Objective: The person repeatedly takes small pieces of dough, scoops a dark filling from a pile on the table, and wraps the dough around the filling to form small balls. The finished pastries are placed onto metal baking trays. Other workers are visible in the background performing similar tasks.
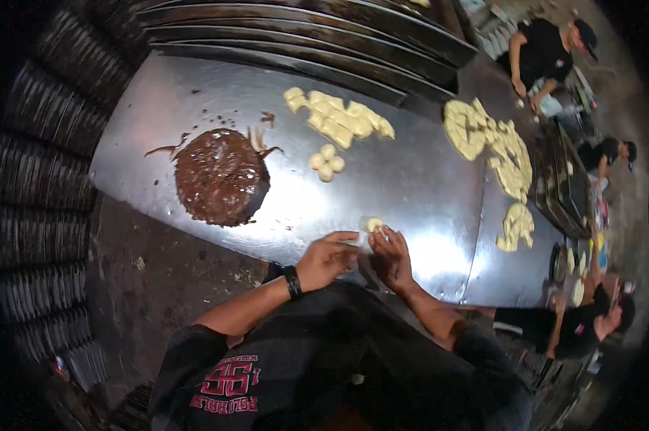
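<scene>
A small piece of pale dough (373, 224) is at the fingertips of my right hand (390, 260), whose fingers are bent around its near side. My left hand (327, 261) is close beside it, index finger stretched toward the dough and nothing visible in its grasp. Both are over the near edge of a metal table (403, 194). Farther in sits a tight cluster of round dough balls (327, 164). Behind it lie several cut dough pieces (342, 121). To the left spreads a large glossy mound of dark brown paste (220, 178).
More flattened dough (510, 154) covers the table's right part, with a separate patch (516, 227) nearer. Long dark trays (303, 43) are stacked along the far edge. Racks of trays (40, 215) stand at left. Co-workers (544, 54) in dark clothes work along the right side.
</scene>
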Tool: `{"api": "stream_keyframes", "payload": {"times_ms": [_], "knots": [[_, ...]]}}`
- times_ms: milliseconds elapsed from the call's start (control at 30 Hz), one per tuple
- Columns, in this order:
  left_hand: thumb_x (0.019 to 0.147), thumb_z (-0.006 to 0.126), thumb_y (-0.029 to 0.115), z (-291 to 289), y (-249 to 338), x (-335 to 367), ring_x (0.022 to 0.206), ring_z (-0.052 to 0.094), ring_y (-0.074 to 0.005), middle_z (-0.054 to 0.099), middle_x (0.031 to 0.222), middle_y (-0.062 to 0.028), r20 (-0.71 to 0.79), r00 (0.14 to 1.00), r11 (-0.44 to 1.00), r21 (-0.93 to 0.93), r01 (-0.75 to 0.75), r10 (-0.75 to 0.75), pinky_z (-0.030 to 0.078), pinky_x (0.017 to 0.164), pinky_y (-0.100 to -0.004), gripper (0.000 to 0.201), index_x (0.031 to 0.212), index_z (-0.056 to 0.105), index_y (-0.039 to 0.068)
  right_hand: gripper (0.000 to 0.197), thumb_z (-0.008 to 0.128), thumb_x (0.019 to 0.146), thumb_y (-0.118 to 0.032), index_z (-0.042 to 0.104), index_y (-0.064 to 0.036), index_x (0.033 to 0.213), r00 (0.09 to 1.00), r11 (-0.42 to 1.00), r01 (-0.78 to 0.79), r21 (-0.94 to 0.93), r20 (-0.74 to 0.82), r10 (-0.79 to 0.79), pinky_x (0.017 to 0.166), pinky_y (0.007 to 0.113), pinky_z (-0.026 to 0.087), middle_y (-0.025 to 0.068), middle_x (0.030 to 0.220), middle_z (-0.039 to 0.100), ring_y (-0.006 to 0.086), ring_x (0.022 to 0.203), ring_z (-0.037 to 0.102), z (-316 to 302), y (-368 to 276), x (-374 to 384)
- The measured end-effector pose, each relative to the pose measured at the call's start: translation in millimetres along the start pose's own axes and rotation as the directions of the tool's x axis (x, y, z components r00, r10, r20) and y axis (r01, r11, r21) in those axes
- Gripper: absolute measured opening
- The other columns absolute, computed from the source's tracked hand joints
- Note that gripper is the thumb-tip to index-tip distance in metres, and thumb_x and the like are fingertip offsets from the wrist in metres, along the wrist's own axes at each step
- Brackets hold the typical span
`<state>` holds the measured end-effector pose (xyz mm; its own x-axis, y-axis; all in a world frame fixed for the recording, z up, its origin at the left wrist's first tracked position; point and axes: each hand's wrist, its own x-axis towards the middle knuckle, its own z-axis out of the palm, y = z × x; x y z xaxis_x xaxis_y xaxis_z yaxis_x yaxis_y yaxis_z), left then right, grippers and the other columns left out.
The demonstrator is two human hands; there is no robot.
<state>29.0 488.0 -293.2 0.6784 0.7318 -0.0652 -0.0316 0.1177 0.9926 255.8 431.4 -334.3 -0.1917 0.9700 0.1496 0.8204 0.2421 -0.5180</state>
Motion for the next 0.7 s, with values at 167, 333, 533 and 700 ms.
{"api": "stream_keyframes", "payload": {"times_ms": [167, 333, 533, 700], "knots": [[0.091, 0.052, 0.011, -3.4, 4.0, -8.0, 0.071, 0.059, -0.0108, 0.056, 0.114, -0.0095, -0.27, 0.944, 0.956, -0.271, 0.115, -0.189, 0.048, 0.058, -0.0222, 0.023, 0.102, 0.063, -0.005, 0.016, 0.058, 0.081, -0.012, 0.058, -0.0023, 0.094, 0.904, 0.991, -0.117, 0.061, 0.42, 0.081, 0.078, 0.035, 0.045, 0.013, 0.089, 0.059, 0.0281, 0.087, 0.057, -51.0, -5.5, 39.3], [0.092, 0.052, 0.017, 19.6, 11.4, -10.9, 0.072, 0.059, -0.0103, 0.056, 0.114, -0.0079, -0.419, 0.889, 0.968, -0.233, 0.092, -0.185, 0.048, 0.058, -0.0218, 0.026, 0.103, 0.064, -0.003, 0.012, 0.056, 0.071, -0.006, 0.056, -0.003, 0.083, 0.979, 0.953, 0.204, 0.223, -0.054, -0.197, 0.073, 0.041, 0.041, 0.0126, 0.079, 0.055, 0.0304, 0.078, 0.052, 15.4, 11.5, 86.4], [0.091, 0.054, 0.018, 49.5, 4.5, -53.8, 0.072, 0.06, -0.0111, 0.057, 0.112, -0.0086, -0.695, 0.672, 0.931, -0.364, -0.02, -0.257, 0.048, 0.057, -0.0224, 0.026, 0.103, 0.064, -0.003, 0.015, 0.054, 0.07, 0.003, 0.054, -0.0046, 0.083, 0.709, 0.744, 0.603, 0.29, 0.234, -0.666, 0.075, 0.041, 0.039, 0.0137, 0.081, 0.051, 0.0323, 0.08, 0.049, -19.7, 73.0, 59.0], [0.091, 0.054, 0.015, 61.2, -8.2, -76.5, 0.067, 0.057, -0.0105, 0.06, 0.108, -0.0101, -0.748, 0.569, 0.89, -0.452, -0.062, -0.341, 0.046, 0.054, -0.0221, 0.024, 0.101, 0.063, -0.004, 0.012, 0.056, 0.073, -0.006, 0.056, -0.0022, 0.084, 0.972, 0.97, 0.234, 0.068, -0.011, -0.234, 0.081, 0.042, 0.038, 0.0155, 0.085, 0.054, 0.0334, 0.085, 0.052, 9.4, 51.3, 82.8]]}}
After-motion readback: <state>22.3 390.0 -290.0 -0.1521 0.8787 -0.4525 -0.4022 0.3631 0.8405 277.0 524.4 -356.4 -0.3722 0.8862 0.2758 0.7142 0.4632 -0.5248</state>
